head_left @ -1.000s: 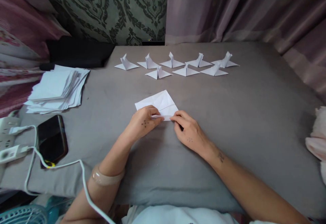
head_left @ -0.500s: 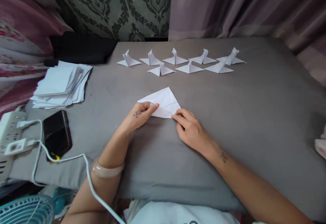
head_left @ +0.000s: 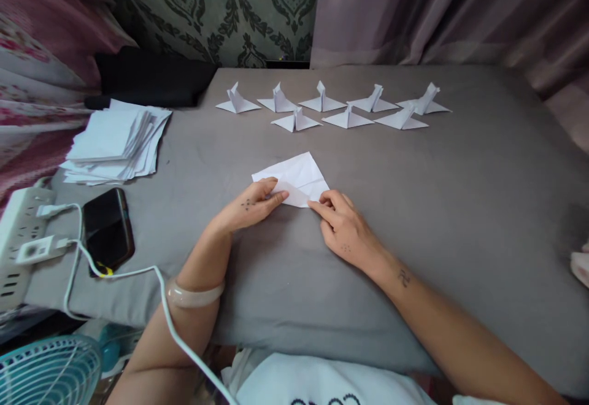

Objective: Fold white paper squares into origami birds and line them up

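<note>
A partly folded sheet of white paper [head_left: 299, 175] lies on the grey cloth in front of me, with creases across it and its near edge folded over. My left hand [head_left: 253, 202] grips its left near edge, thumb on top and fingers partly hidden by the paper. At the right near corner, my right hand [head_left: 345, 224] has its index finger and thumb closed on the paper's edge. Beyond the sheet, several folded white paper birds [head_left: 348, 116] stand in two rows.
A stack of white paper [head_left: 110, 138] lies at the left, beside black cloth [head_left: 151, 77]. Nearer are a phone [head_left: 108, 230], a power strip [head_left: 21, 239] and a white cable [head_left: 170, 319] running past my left arm. A blue fan [head_left: 50, 368] stands at the lower left.
The view has shifted slightly, so things sit a little higher and further right. Both hands stay on the paper; the left hand's thumb and fingers have shifted slightly along its near edge.
</note>
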`<state>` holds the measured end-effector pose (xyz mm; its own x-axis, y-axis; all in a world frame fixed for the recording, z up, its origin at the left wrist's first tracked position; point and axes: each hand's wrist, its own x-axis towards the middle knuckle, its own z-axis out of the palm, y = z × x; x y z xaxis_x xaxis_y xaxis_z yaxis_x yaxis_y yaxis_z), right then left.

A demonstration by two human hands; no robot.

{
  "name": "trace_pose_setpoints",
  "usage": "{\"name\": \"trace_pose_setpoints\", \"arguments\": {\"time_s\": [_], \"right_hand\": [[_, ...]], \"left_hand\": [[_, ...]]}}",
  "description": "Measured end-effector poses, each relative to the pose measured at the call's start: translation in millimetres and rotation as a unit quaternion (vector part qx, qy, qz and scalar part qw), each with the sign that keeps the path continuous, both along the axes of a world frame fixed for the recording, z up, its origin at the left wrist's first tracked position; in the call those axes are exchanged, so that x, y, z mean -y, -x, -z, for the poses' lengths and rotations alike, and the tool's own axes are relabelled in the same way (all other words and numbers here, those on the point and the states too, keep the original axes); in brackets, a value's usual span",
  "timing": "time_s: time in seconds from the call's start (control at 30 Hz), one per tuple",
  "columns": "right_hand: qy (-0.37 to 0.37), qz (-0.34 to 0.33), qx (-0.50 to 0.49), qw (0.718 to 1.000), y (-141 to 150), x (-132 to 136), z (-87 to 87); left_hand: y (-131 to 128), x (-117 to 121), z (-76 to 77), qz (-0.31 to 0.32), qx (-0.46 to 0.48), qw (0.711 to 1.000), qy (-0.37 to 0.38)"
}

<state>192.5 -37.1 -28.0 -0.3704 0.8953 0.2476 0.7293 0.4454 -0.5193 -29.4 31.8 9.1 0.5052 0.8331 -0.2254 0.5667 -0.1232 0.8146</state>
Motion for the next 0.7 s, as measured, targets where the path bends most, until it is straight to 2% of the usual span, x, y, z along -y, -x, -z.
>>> {"name": "trace_pose_setpoints", "arguments": {"time_s": [0.17, 0.33, 0.47, 0.6, 0.7], "right_hand": [[0.002, -0.006, 0.02, 1.0, 0, 0, 0.6], [-0.006, -0.004, 0.023, 1.0, 0, 1, 2.8], [-0.006, -0.007, 0.031, 0.999, 0, 0, 3.1], [-0.008, -0.009, 0.036, 0.999, 0, 0, 2.8], [-0.005, -0.006, 0.044, 0.999, 0, 1, 2.1]], "left_hand": [[5, -1, 2.3, 0.071, 0.013, 0.997, -0.031], [14, -3, 11.8, 0.092, -0.094, 0.977, -0.167], [10, -1, 12.9, 0.047, -0.127, 0.954, -0.267], [-5, 5, 11.3, -0.032, -0.132, 0.92, -0.367], [-14, 10, 13.9, -0.087, -0.124, 0.901, -0.407]]}}
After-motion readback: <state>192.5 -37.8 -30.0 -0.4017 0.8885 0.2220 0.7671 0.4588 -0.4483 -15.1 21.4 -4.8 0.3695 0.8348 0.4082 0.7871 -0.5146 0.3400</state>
